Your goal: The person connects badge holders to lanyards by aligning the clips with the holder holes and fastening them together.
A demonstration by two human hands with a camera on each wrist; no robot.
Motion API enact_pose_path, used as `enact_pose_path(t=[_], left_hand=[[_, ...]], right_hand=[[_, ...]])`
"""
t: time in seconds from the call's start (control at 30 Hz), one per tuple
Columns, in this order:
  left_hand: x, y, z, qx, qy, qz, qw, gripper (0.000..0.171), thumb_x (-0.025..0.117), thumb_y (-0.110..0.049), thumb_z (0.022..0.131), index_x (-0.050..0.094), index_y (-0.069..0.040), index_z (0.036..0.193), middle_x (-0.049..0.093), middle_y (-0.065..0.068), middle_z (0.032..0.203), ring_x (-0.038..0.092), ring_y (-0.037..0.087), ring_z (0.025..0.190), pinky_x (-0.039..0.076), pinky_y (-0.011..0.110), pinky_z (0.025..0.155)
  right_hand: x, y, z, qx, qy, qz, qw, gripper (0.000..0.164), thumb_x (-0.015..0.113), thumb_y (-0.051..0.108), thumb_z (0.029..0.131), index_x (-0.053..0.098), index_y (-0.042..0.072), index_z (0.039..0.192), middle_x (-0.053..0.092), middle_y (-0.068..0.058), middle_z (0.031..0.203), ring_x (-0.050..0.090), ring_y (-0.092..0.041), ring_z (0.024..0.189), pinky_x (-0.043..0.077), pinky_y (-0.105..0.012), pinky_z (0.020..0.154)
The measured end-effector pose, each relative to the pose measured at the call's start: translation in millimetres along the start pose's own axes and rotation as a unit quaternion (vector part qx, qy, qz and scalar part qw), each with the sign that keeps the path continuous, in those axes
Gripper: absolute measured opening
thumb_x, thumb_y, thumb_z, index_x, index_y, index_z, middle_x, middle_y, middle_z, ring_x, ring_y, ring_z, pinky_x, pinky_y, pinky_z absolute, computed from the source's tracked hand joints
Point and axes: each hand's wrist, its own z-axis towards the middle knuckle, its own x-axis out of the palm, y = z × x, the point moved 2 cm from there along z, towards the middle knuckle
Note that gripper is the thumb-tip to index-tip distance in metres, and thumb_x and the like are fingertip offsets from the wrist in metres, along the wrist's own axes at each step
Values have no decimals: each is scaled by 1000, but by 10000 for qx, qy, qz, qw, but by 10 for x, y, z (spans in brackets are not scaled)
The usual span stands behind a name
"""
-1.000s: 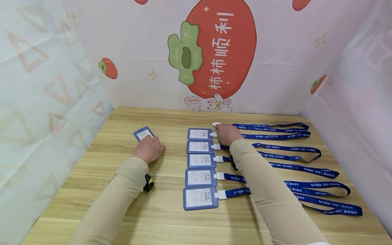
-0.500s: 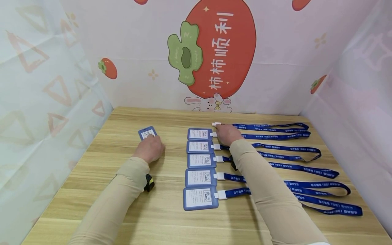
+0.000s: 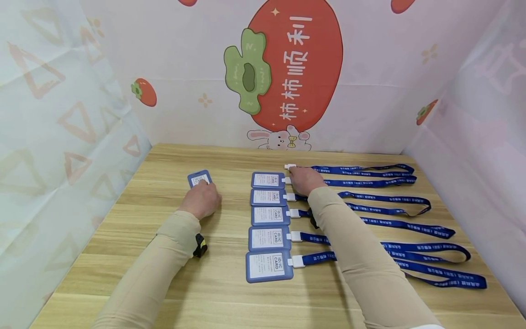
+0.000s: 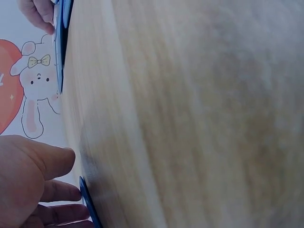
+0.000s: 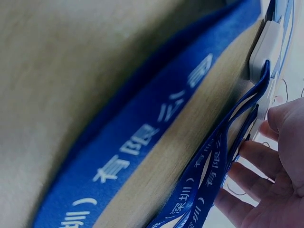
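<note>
My left hand (image 3: 201, 200) rests its fingertips on a loose blue card holder (image 3: 199, 177) lying at the table's left. In the left wrist view, the extended fingers (image 4: 61, 191) meet the holder's face (image 4: 90, 205), while the thumb stays off it. My right hand (image 3: 306, 181) pinches the white clip (image 3: 290, 167) of the farthest blue lanyard (image 3: 365, 172), which has no card holder on it. Its other fingers (image 5: 259, 159) spread loosely beside the straps in the right wrist view. A column of blue card holders (image 3: 269, 215) joined to lanyards lies between the hands.
Blue lanyard straps (image 3: 435, 250) stretch rightward under and past the right forearm. White clips (image 3: 297, 236) link them to the holders. A printed cloth wall (image 3: 185, 114) stands behind the wooden table (image 3: 135, 256), with cloth at both sides.
The loose card holder has slid a little to the right under my left hand's fingers and turned slightly. My right hand has stayed at the clip.
</note>
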Motion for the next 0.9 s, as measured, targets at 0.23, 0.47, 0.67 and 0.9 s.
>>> enact_pose_path(t=[0.23, 0.47, 0.67, 0.9], left_hand=[[2, 1, 1, 35, -12, 20, 10000, 43, 45, -24, 108, 59, 15, 121, 60, 33, 115, 65, 41, 96, 59, 58, 88], [7, -6, -8, 141, -29, -17, 9999, 42, 44, -23, 108, 60, 14, 118, 61, 30, 112, 65, 39, 93, 59, 57, 89], [14, -7, -1, 208, -22, -3, 9998, 40, 46, -23, 108, 61, 13, 118, 61, 29, 112, 65, 37, 93, 60, 56, 87], [30, -45, 20, 402, -2, 123, 9991, 41, 51, -24, 108, 62, 13, 124, 61, 26, 113, 65, 34, 94, 60, 53, 90]], right_hand=[[8, 5, 6, -27, -38, 5, 10000, 49, 41, 35, 112, 48, 15, 157, 57, -13, 153, 55, -36, 139, 43, -56, 118], [14, 3, 5, -47, -54, -35, 10000, 49, 41, 35, 113, 48, 15, 157, 57, -13, 153, 56, -36, 138, 44, -56, 117], [13, -2, 2, -89, -72, -31, 9999, 49, 41, 35, 112, 49, 15, 156, 58, -13, 152, 57, -36, 137, 44, -56, 117], [-4, 5, -10, -57, -1, -46, 10000, 49, 40, 35, 113, 47, 15, 157, 57, -13, 153, 57, -36, 137, 44, -56, 117]])
